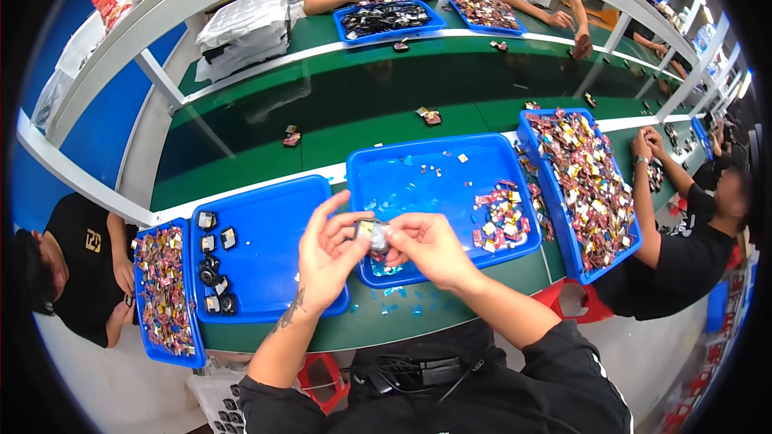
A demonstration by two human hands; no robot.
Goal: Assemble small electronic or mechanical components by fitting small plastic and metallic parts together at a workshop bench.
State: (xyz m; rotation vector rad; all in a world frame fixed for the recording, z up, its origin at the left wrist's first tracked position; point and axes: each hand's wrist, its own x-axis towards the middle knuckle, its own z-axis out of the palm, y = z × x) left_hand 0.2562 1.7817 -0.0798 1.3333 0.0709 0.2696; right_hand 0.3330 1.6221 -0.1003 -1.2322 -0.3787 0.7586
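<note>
Pinching a small silvery piece (372, 233) from both sides, the left hand (328, 253) and the right hand (426, 245) meet just above the near rim of the middle blue tray (402, 181); each grip is pressed onto the piece with thumb and fingertips, the other left fingers spread upward. What kind of piece it is stays too small to tell. At three o'clock from the hands, inside that tray, lies a heap of small colourful parts (498, 217). At nine o'clock a second blue tray (277, 233) carries a short column of dark finished pieces (215, 269) along its left edge. Farther out at nine o'clock a narrow blue tray (165, 293) is packed with colourful parts, and at two o'clock a long blue tray (583, 185) holds a much larger heap. All stand on the green tabletop (362, 112), where loose parts lie at twelve o'clock. Other people sit at nine, three and twelve o'clock.
</note>
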